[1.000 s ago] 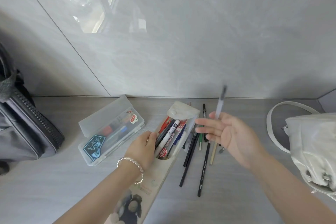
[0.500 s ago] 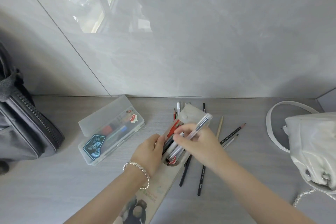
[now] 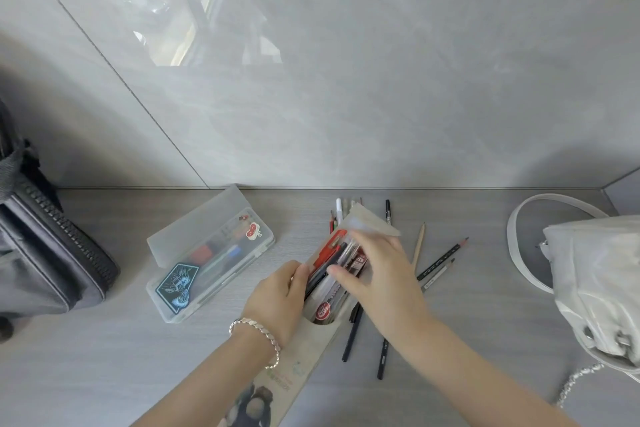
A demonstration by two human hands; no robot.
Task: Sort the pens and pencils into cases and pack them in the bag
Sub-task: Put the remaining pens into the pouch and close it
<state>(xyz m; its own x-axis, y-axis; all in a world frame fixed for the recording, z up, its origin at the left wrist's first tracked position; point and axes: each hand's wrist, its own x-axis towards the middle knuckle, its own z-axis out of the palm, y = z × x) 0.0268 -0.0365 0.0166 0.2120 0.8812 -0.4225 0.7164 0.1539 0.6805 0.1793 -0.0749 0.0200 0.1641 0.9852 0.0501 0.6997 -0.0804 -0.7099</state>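
Note left hand (image 3: 277, 295) gripping the left lip of the beige pouch (image 3: 308, 354) at its mouth, thumb curled over the edge. Note right hand (image 3: 381, 274) curled over the pens (image 3: 337, 250) in that mouth, thumb across the barrels, fingertips on the pouch's far flap.

Pouch long axis diagonal: closed end near-left, flap end far-right, toward the wall. Pens inside parallel to that axis; direction of their tips not discernible.

Silver bracelet (image 3: 256, 329) on the left wrist.

Right of the pouch: wooden pencil (image 3: 419, 246), tip toward the wall; pair of pencils (image 3: 443, 258), tips far-right. Under the pouch's right edge: two black pencils (image 3: 382, 357), nearly parallel to it. Beyond the flap: several pencil ends (image 3: 333, 222).

Left of the pouch: clear plastic box (image 3: 211, 253), lid raised, long axis roughly parallel to the pouch. Far left: dark bag (image 3: 45, 253). Far right: white handbag (image 3: 595, 281).
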